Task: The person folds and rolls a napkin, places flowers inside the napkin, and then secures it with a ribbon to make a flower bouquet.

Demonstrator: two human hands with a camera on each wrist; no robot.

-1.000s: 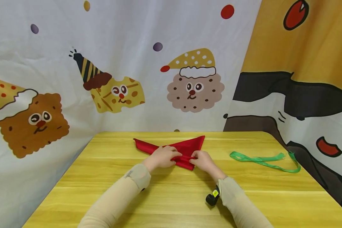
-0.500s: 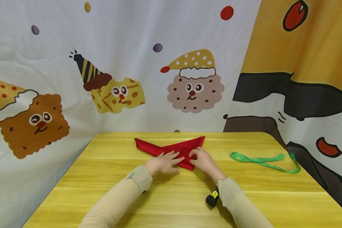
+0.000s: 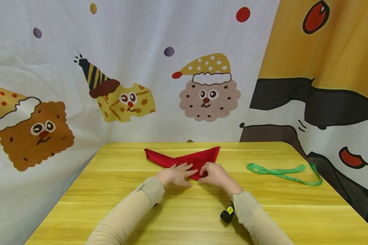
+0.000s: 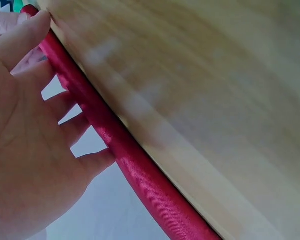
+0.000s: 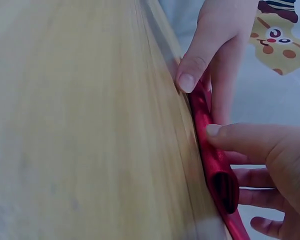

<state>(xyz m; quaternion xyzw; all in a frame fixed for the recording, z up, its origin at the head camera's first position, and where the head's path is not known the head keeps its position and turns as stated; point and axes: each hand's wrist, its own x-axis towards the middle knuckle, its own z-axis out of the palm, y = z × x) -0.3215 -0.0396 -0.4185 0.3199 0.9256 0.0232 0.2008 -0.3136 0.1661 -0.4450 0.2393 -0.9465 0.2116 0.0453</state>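
Note:
A red cloth (image 3: 203,157) lies near the far side of the table, its near edge rolled into a tube and its two corners pointing away. My left hand (image 3: 175,176) rests on the roll with fingers spread and fairly straight. Beside it, my right hand (image 3: 217,176) has its fingers bent over the cloth's right part. The right wrist view shows that hand's thumb on the near side of the rolled edge (image 5: 210,145) and the fingers behind it. The roll's open end faces that camera. In the left wrist view, the left fingertips touch the roll (image 4: 125,150).
A green ribbon (image 3: 282,172) lies loosely looped on the table (image 3: 184,217) to the right. Behind stands a white curtain (image 3: 135,27) with cartoon prints. A small black device (image 3: 227,215) hangs at the right wrist.
My left hand went from curled fingers on the roll to spread fingers, shifting slightly nearer. My right hand moved a little left, toward the left hand, over the rolled edge.

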